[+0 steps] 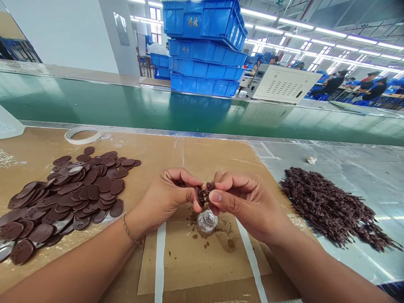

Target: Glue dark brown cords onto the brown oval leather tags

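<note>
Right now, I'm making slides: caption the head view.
Left hand and right hand hold brown pieces near a small clear container.

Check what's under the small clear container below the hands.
A brown sheet lies under the small clear container, with dark spots around its base. The patch directly beneath can't be made out; the container covers it.

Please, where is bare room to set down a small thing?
Bare room: the brown board beyond the left hand and right hand, between the brown disc pile and the grey tabletop; also the green strip before the blue crates. Crowded: around the clear container below the hands, at the disc pile and dark strand pile.
</note>
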The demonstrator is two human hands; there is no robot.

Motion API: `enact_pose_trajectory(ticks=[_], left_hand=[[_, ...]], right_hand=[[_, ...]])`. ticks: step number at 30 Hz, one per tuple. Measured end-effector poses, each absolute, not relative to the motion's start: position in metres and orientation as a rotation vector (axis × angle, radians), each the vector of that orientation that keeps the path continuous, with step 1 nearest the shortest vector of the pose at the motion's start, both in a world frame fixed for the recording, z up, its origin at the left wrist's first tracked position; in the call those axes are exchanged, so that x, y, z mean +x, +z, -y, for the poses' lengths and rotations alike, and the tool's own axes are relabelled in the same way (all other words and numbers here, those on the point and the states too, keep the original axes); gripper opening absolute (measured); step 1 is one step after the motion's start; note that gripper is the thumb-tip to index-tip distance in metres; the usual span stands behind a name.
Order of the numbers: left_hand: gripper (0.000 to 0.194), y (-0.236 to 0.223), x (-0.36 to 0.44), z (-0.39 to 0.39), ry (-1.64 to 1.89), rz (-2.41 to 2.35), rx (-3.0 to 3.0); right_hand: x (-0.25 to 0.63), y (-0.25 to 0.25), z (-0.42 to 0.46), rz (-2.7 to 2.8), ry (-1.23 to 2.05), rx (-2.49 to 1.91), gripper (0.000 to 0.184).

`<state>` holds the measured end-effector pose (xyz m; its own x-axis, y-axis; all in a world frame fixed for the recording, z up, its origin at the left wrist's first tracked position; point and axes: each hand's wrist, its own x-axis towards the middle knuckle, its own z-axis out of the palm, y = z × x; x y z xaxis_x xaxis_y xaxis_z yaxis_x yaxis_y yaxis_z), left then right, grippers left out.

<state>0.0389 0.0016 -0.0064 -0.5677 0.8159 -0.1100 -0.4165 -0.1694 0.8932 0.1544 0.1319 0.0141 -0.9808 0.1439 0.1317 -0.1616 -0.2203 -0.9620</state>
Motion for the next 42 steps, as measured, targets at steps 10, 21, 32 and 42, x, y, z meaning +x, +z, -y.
enact_pose_trajectory(ticks=[10, 21, 32, 42], left_hand=[[0.027, -0.005, 0.0397, -0.002, 1.866, -1.253, 0.502], [0.026, -0.0038, 0.0404, -0.0024, 1.856, -1.262, 0.495], [0.027, -0.005, 0.0409, -0.0021, 1.874, -1.243, 0.498], [0.021, -0.0108, 0.0371, -0.0022, 1.868, -1.158, 0.579]], right_hand=[[0.1546, 0.0164, -0.1305, 1.831, 2.264, 0.002, 0.024], [0.153, 0.0158, -0.1298, 1.818, 2.259, 0.036, 0.022], [0.1547, 0.014, -0.1334, 1.843, 2.214, 0.084, 0.008], [0.1558, 0.0131, -0.133, 1.823, 2.261, 0.106, 0.01]])
